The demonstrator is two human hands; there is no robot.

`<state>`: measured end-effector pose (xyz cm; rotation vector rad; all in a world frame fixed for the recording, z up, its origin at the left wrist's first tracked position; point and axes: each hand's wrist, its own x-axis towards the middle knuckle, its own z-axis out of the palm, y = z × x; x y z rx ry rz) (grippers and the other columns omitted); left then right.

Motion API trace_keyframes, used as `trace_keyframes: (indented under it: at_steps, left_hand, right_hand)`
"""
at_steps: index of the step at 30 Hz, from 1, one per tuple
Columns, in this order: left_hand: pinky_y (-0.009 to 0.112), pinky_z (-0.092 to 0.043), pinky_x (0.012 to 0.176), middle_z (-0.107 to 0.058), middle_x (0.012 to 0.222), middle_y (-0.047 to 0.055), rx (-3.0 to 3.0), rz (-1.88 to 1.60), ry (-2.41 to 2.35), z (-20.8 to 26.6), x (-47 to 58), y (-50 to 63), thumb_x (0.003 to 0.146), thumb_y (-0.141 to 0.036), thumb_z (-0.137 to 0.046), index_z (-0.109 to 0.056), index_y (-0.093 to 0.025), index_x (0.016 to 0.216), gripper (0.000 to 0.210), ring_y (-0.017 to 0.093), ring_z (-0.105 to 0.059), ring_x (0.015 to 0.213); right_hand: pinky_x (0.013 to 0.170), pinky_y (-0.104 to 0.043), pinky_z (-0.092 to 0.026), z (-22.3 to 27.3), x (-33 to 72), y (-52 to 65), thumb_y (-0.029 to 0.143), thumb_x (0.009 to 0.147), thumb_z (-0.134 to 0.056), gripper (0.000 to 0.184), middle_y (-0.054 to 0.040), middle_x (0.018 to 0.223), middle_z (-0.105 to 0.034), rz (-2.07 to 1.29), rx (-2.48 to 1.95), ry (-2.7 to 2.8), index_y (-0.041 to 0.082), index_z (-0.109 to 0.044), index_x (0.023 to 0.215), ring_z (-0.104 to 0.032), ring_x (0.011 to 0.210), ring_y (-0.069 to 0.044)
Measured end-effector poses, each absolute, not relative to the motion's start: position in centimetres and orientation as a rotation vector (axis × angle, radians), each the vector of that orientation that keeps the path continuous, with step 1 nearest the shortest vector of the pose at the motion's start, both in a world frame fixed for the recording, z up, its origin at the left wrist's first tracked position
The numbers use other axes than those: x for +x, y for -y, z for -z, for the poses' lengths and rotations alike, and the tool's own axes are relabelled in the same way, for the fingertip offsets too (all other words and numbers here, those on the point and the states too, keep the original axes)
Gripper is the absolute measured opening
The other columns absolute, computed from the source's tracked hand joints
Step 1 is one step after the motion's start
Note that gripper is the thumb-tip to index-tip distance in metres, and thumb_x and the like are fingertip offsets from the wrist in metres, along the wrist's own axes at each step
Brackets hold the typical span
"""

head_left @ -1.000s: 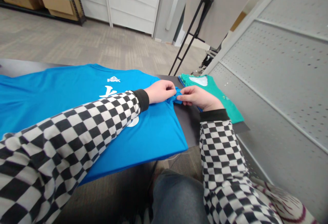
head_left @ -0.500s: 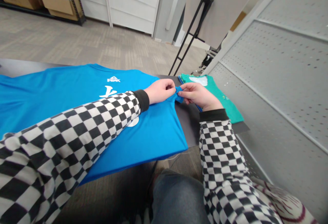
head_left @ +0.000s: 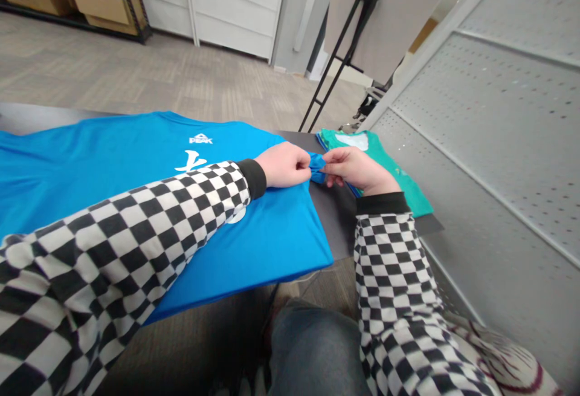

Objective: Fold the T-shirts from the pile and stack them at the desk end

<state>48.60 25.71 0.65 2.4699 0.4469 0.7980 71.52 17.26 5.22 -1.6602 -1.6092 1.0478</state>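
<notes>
A bright blue T-shirt [head_left: 281, 233] with white print lies spread over the dark table [head_left: 342, 220], its neckline toward the far edge. My left hand [head_left: 286, 165] is closed on the shirt's fabric near the right shoulder and sleeve. Just to its right, my right hand [head_left: 348, 168] pinches the end of the bunched sleeve between thumb and fingers. A short stretch of blue cloth shows between the two hands. My left forearm lies across the shirt's front and hides part of the print.
A folded green shirt [head_left: 399, 172] lies on the table's right end, beside a grey perforated panel [head_left: 507, 160]. Beyond the table stand a black metal stand [head_left: 338, 57], white cabinets [head_left: 231, 3] and a shelf with cardboard boxes [head_left: 102, 6].
My right hand has shifted slightly right, drawing the sleeve end outward, so more blue cloth shows between the hands. My left hand's fingers have closed more tightly.
</notes>
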Motion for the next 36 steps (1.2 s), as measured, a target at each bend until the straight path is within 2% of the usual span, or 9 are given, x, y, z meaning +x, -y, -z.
trace_keyframes:
  at_steps: [5,9,14,19,23,29,36]
  left_hand:
    - [0.033,-0.031,0.059,-0.051,0.057,-0.003,2.325,-0.869,-0.526,-0.4,48.7,-26.5,0.079,-0.026,-0.063,-0.053,-0.022,0.059,0.023,0.014,-0.046,0.058]
    - [0.033,-0.031,0.06,-0.048,0.055,-0.003,2.287,-0.892,-0.574,-0.5,48.7,-26.7,0.078,-0.026,-0.063,-0.052,-0.022,0.057,0.024,0.015,-0.045,0.058]
    - [0.034,-0.031,0.061,-0.049,0.056,-0.002,2.303,-0.903,-0.637,-0.7,48.7,-26.8,0.081,-0.027,-0.062,-0.053,-0.022,0.057,0.026,0.015,-0.045,0.059]
    - [0.036,-0.029,0.06,-0.049,0.055,-0.001,2.383,-0.892,-0.699,-1.0,48.2,-27.4,0.085,-0.027,-0.06,-0.054,-0.022,0.056,0.03,0.016,-0.044,0.057]
    - [0.035,-0.032,0.06,-0.06,0.059,0.0,2.522,-0.776,-0.64,-1.3,47.5,-27.3,0.087,-0.027,-0.063,-0.064,-0.021,0.062,0.026,0.017,-0.049,0.058]
    - [0.033,-0.039,0.064,-0.073,0.073,0.001,2.606,-0.77,-0.569,-1.3,47.8,-26.4,0.092,-0.043,-0.073,-0.078,-0.022,0.086,0.022,0.019,-0.061,0.065]
    - [0.03,-0.042,0.065,-0.073,0.074,0.0,2.585,-0.788,-0.493,-1.2,47.8,-26.5,0.09,-0.03,-0.07,-0.077,-0.021,0.086,0.012,0.017,-0.065,0.067]
  right_hand:
    - [0.044,-0.023,-0.052,-4.9,71.5,-17.3,0.041,0.079,-0.098,0.032,-0.0059,0.062,-0.076,-1.072,-1.656,1.542,0.02,-0.076,0.083,-0.075,0.057,-0.02]
    - [0.041,-0.023,-0.049,-4.7,71.8,-17.3,0.038,0.083,-0.095,0.027,-0.0051,0.059,-0.074,-1.095,-1.667,1.541,0.019,-0.076,0.088,-0.073,0.052,-0.02]
    - [0.047,-0.024,-0.056,-4.2,71.7,-17.6,0.034,0.089,-0.088,0.02,-0.0058,0.064,-0.077,-1.139,-1.574,1.568,0.019,-0.075,0.088,-0.074,0.056,-0.019]
    - [0.044,-0.022,-0.053,-3.9,71.8,-17.8,0.028,0.088,-0.084,0.013,-0.0046,0.063,-0.076,-1.16,-1.558,1.536,0.02,-0.074,0.087,-0.072,0.053,-0.017]
    - [0.041,-0.02,-0.049,-4.0,71.8,-17.9,0.026,0.086,-0.085,0.015,-0.0022,0.058,-0.072,-1.154,-1.536,1.437,0.02,-0.072,0.09,-0.069,0.049,-0.016]
    - [0.039,-0.02,-0.048,-4.2,71.7,-17.9,0.028,0.085,-0.088,0.02,-0.0021,0.058,-0.072,-1.193,-1.497,1.396,0.019,-0.073,0.095,-0.069,0.048,-0.016]
    - [0.037,-0.019,-0.046,-4.1,72.0,-17.9,0.03,0.084,-0.09,0.025,-0.0025,0.061,-0.074,-1.22,-1.453,1.409,0.018,-0.076,0.1,-0.07,0.049,-0.017]
